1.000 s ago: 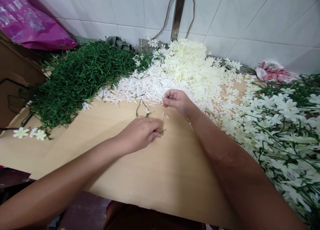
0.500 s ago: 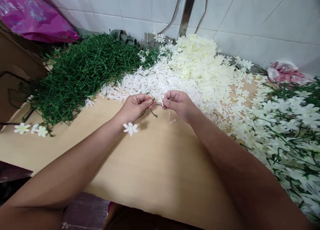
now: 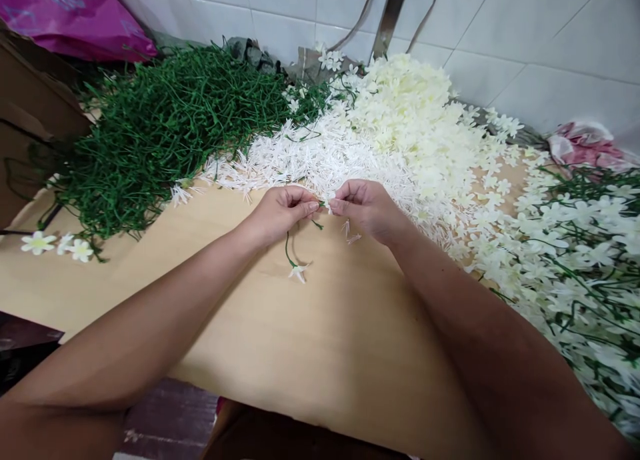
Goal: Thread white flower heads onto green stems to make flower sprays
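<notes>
My left hand (image 3: 293, 212) pinches a green artificial flower stem (image 3: 288, 248) between thumb and fingertips. One branch hangs below the hand and ends in a white flower (image 3: 299, 272); another short green tip pokes out beneath the fingers. Close beside it, my right hand (image 3: 367, 210) is closed in a pinch on a small white piece (image 3: 329, 205) that meets the stem's end. Whether that piece is a stamen or a petal part is too small to tell. Just beyond both hands spreads a heap of white stamens (image 3: 310, 155). A few loose stamens (image 3: 350, 233) lie under my right hand.
Green stems (image 3: 185, 120) are piled at the back left, by a cardboard box (image 3: 40, 107) and a pink bag (image 3: 80, 20). Pale yellow-white petals (image 3: 410, 107) are heaped behind. Assembled flowers (image 3: 585, 247) cover the right side. A tiled wall (image 3: 280, 20) bounds the back.
The stem in my left hand has turned, so its white flower now hangs farther right and lower. My hands have come closer together, and the white piece now touches the stem's end.
</notes>
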A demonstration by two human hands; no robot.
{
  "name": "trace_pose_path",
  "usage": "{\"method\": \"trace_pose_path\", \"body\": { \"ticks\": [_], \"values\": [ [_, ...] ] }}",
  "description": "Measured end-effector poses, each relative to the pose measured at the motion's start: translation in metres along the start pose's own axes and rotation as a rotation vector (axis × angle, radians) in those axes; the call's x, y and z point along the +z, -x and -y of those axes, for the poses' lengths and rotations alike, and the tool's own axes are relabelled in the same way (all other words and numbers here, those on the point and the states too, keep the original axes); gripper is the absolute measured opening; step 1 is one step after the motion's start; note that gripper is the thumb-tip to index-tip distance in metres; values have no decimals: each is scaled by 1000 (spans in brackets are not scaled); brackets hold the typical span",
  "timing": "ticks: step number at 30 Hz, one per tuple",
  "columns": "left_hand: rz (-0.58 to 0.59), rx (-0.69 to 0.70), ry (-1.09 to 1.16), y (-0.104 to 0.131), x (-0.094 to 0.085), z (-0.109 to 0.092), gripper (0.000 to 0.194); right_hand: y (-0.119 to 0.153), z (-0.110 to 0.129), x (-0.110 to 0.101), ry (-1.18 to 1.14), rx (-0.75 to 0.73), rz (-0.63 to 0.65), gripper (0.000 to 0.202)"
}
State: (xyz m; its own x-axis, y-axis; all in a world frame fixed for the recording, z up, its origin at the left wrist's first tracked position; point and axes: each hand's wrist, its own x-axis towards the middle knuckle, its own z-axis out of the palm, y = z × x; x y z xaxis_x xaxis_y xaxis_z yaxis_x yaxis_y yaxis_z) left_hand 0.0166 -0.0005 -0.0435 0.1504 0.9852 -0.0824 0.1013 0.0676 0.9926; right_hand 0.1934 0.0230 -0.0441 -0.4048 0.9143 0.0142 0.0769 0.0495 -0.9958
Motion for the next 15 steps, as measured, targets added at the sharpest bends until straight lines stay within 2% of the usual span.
{"method": "trace_pose_path", "body": {
  "ticks": [6, 15],
  "values": [
    [-10, 5, -8, -2, -1, 3, 25, 3, 1, 6, 188, -78, -32, 31],
    [15, 1, 2, -3, 1, 2, 18, 2, -9, 11, 82, -93, -67, 37]
  ]
}}
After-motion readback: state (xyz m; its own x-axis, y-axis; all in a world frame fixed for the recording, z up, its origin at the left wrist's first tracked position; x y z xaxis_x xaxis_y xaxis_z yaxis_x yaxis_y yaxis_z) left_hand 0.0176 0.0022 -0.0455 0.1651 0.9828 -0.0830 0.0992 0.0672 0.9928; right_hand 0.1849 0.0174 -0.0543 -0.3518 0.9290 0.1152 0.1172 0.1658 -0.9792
